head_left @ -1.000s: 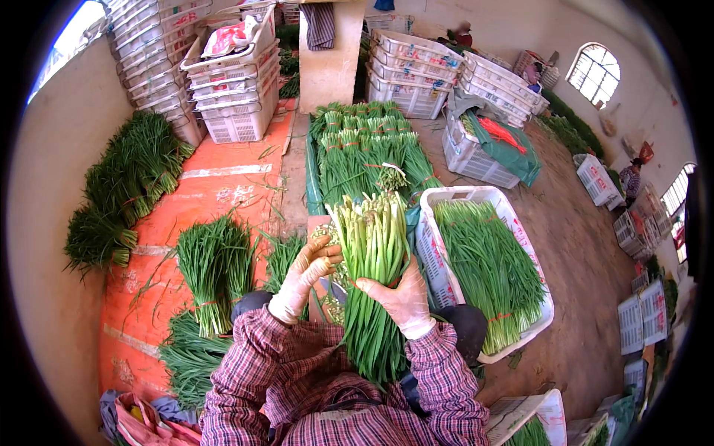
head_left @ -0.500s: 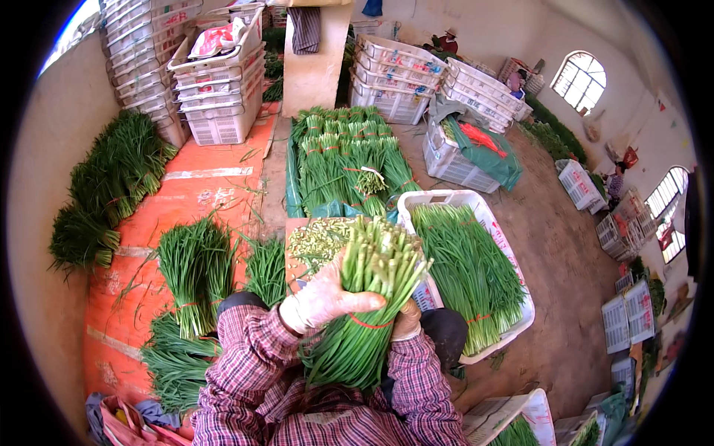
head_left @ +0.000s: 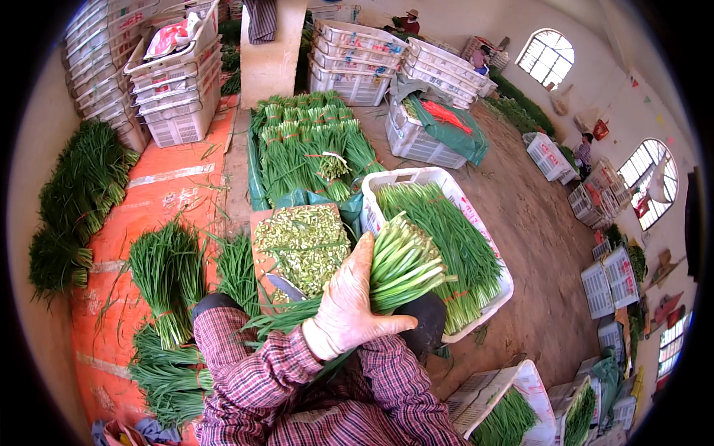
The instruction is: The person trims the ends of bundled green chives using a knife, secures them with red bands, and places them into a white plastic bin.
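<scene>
A bunch of garlic chives [head_left: 405, 264] lies tilted across my lap, its pale cut ends pointing right and its green leaves running left beneath my left wrist. My left hand [head_left: 349, 308], in a pale thin glove, rests against the bunch with fingers stretched and thumb spread. My right sleeve reaches up under the bunch; that hand is hidden. Just beyond, a board [head_left: 264, 223] is covered with chopped pale trimmings [head_left: 309, 241], and a grey blade [head_left: 285, 288] lies at its near left edge. To the right stands a white crate [head_left: 487, 320] of chives.
Banded chive bunches [head_left: 305, 149] stand in rows beyond the board. More bunches [head_left: 167, 279] lie on the orange sheet [head_left: 175, 193] at left. Stacked white crates [head_left: 178, 97] and a pillar [head_left: 271, 63] stand behind. Another chive crate [head_left: 535, 401] is at lower right.
The chive bunch has tipped from upright to slanting, its cut ends swinging right. My left hand has moved onto its side and its fingers have straightened. My right hand has gone out of sight.
</scene>
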{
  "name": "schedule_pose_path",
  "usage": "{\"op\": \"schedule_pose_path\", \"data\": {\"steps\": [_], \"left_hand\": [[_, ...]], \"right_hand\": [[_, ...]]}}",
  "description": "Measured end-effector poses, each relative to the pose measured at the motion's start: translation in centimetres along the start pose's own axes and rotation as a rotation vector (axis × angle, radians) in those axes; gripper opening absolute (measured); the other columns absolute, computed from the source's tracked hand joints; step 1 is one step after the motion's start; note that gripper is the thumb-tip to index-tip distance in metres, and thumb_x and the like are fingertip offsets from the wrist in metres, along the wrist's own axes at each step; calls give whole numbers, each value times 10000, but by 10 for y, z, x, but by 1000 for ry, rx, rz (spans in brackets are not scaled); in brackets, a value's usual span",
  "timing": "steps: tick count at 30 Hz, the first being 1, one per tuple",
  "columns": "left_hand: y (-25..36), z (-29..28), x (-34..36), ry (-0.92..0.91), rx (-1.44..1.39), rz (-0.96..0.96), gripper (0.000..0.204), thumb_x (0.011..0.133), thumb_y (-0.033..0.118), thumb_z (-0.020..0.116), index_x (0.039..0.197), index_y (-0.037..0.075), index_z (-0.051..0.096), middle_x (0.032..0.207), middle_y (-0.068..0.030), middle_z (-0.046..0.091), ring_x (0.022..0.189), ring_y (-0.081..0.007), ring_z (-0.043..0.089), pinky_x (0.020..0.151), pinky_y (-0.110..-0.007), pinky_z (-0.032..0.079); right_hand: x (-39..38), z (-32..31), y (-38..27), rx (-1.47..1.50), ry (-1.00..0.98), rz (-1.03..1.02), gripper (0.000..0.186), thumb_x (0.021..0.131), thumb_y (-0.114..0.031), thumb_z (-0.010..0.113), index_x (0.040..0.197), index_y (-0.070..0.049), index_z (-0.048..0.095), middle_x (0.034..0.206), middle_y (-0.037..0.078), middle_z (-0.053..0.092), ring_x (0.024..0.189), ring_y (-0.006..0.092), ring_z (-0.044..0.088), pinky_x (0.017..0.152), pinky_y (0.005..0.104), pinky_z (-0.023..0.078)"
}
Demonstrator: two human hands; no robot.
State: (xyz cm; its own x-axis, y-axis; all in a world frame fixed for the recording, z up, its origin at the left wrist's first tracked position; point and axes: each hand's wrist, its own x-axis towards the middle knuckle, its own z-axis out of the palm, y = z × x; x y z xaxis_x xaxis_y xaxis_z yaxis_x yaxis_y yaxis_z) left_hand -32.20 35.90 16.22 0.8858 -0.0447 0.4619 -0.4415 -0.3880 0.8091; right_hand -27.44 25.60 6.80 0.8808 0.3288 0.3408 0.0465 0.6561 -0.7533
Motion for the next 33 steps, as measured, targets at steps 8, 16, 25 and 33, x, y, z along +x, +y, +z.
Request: {"op": "schedule_pose_path", "data": {"steps": [8,16,25,33], "left_hand": [[-33,-17,5,20,-256,-87,1482,551,434,992,1584,-58,52,1537,-270,386,1440,-356,403,1187,-387,331],[-54,-101,24,65,-655,-288,1033,669,131,952,1508,41,357,1404,-96,572,1260,-214,572,1107,-390,445],[-35,-201,40,180,-289,-239,1070,655,101,953,1528,42,337,1413,-105,562,1279,-226,565,1096,-363,460],[-124,-166,15,-80,453,-291,1213,591,154,931,1586,57,245,1383,-162,559,1285,-276,549,1106,-351,436]], "right_hand": [[0,-13,20,-107,-26,-34,796,1016,-606,465,1588,-96,251,1565,107,393,1400,274,443,1178,429,359],[44,11,-9,-459,-302,246,598,1078,-506,414,1470,-62,489,1392,119,578,1299,242,532,1139,343,358],[2,-45,80,-1911,-619,687,585,1026,-522,471,1430,-103,521,1295,100,667,1097,260,691,853,360,585],[-30,-24,126,-1927,-479,739,654,893,-572,651,1333,-95,574,995,126,693,965,271,721,765,404,577]]}}
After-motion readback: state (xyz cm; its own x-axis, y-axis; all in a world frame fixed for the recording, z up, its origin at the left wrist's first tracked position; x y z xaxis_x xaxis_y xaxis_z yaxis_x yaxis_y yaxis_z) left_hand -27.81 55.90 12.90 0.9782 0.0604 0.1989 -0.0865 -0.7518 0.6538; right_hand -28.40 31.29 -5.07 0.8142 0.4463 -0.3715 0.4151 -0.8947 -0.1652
